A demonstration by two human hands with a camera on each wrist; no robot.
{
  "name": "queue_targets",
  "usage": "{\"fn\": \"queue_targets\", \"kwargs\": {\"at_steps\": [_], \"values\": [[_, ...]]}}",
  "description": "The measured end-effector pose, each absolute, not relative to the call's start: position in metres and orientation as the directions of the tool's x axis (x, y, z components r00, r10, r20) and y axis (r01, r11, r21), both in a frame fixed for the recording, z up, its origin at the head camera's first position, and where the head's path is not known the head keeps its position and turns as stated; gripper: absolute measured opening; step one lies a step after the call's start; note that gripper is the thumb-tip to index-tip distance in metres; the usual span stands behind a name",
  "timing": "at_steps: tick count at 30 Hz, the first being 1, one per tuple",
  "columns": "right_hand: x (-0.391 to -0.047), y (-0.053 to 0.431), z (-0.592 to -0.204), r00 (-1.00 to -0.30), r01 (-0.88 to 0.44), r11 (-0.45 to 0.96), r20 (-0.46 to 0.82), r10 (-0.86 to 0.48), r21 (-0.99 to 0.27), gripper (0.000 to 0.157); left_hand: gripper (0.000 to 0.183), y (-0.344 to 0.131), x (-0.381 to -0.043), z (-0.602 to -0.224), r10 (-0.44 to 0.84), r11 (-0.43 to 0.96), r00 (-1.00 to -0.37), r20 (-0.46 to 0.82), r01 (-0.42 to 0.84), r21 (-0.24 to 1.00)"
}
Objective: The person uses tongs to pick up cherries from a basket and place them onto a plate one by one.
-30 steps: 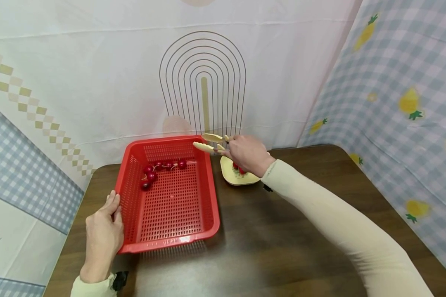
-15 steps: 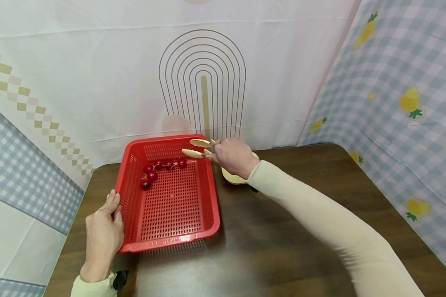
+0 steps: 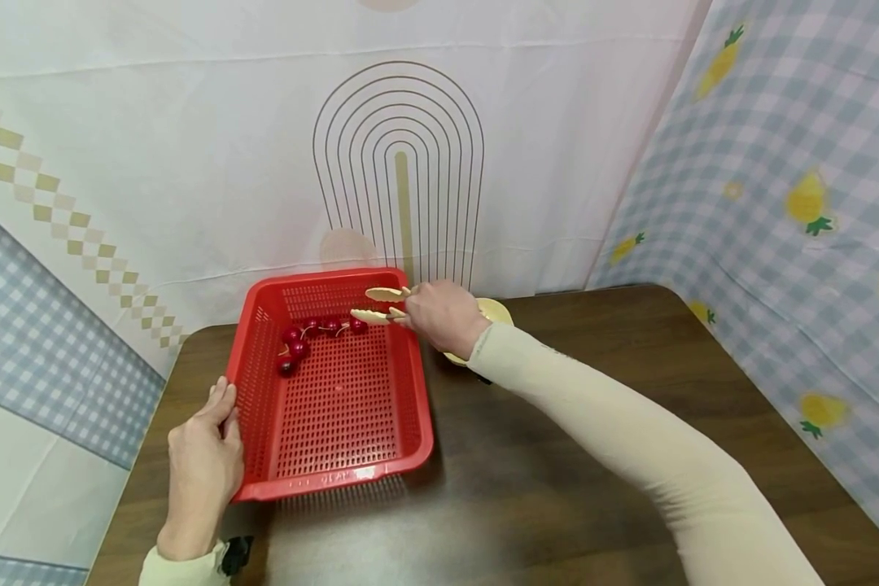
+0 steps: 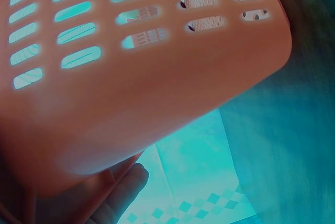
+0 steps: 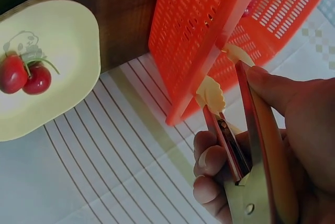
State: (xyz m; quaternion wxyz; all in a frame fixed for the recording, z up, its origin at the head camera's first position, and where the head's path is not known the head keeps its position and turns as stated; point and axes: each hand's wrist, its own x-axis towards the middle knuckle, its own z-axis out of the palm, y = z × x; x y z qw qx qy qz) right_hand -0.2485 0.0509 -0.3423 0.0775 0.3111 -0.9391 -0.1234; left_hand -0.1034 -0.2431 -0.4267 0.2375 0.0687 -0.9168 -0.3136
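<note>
My left hand grips the left rim of a red perforated plastic basket; in the left wrist view a finger shows under the rim. Several dark red cherries with stems lie in the basket's far left part. My right hand holds a pair of tongs with pale yellow tips over the basket's far right corner. Their arms stand apart, with nothing between the tips. Behind this hand, partly hidden, is a pale yellow plate. The right wrist view shows red cherries on it.
Everything stands on a dark wooden table. A white printed cloth hangs close behind the table, and a blue checked cloth with pineapples hangs along the right side.
My right hand has moved left with the tongs, from beside the plate to over the basket's right rim. The left hand and basket stay as they were.
</note>
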Motion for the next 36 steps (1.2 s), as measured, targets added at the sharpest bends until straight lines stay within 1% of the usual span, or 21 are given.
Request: {"fn": "queue_targets", "kwargs": {"at_steps": [4, 10, 18, 24, 36], "values": [[-0.249, 0.043, -0.345, -0.797, -0.566, 0.773, 0.049, -0.602, 0.288, 0.036, 0.038, -0.244, -0.103, -0.427, -0.276, 0.795, -0.877, 0.392, 0.021, 0.607], [-0.252, 0.033, -0.348, -0.807, -0.548, 0.768, 0.035, -0.590, 0.331, 0.036, 0.037, -0.246, -0.103, -0.427, -0.275, 0.799, -0.875, 0.398, 0.022, 0.600], [-0.252, 0.020, -0.351, -0.800, -0.542, 0.744, 0.029, -0.599, 0.390, 0.028, 0.038, -0.246, -0.102, -0.427, -0.276, 0.798, -0.876, 0.396, 0.021, 0.602], [-0.251, 0.011, -0.354, -0.792, -0.555, 0.721, 0.002, -0.610, 0.415, 0.030, 0.038, -0.245, -0.102, -0.426, -0.279, 0.795, -0.876, 0.393, 0.019, 0.606], [-0.252, 0.001, -0.358, -0.811, -0.536, 0.704, -0.054, -0.582, 0.466, 0.035, 0.039, -0.242, -0.104, -0.426, -0.281, 0.786, -0.888, 0.364, 0.005, 0.618]]}}
